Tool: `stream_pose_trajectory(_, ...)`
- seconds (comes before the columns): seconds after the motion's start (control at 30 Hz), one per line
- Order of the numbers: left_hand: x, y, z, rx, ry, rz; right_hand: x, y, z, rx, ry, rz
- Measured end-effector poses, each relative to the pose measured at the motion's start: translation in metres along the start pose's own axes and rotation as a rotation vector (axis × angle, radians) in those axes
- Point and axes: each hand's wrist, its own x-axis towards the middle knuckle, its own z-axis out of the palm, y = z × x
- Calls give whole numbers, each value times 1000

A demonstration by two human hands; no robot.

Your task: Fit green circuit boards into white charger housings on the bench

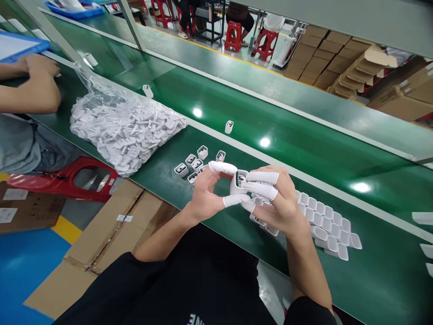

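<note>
Between both hands, above the green bench, is a small white plastic housing (234, 185) with its open end up and dark and metal parts showing inside. My left hand (211, 192), in white finger cots, grips it from the left with thumb and forefinger. From the right, the cot-covered fingers of my right hand (275, 198) close on the same housing, some over its opening. Whether a small piece sits under those fingers I cannot tell. Several similar housings with parts inside (181, 169) stand left of my hands. Rows of white housings (326, 223) stand to the right, partly hidden by my right hand.
A clear plastic bag of small white parts (125, 131) lies on the bench at left. Single housings stand on the glossy green strip (229, 127). A co-worker's arm (30, 85) rests at far left near a blue tray (23, 46). Cardboard boxes (118, 225) stand below.
</note>
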Motion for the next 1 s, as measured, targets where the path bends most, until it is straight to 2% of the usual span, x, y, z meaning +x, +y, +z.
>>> stream_pose_trajectory(0.13,-2,2,-3,86,-64,-8,1,-1,0,-9,-45,54)
stream_pose_trajectory(0.37,5,9,2,247,12,-26,2,-3,0,11,-146,146)
stream_pose_trajectory(0.43,9,10,-1,223,-12,-57,2,0,-1,143,-142,241)
stream_pose_trajectory(0.6,17,9,-12,-51,-201,-214,0,14,-2,607,-18,550)
stream_pose_trajectory(0.67,15,8,-9,-122,-210,-279,-1,20,-1,712,19,626)
stream_pose_trajectory(0.73,10,7,-2,-176,-153,-343,-2,24,1,773,26,679)
stream_pose_trajectory(0.9,-2,8,25,-333,91,-506,-2,27,7,874,-2,763)
stream_pose_trajectory(1.0,-4,9,37,-391,168,-570,0,27,11,926,-3,777)
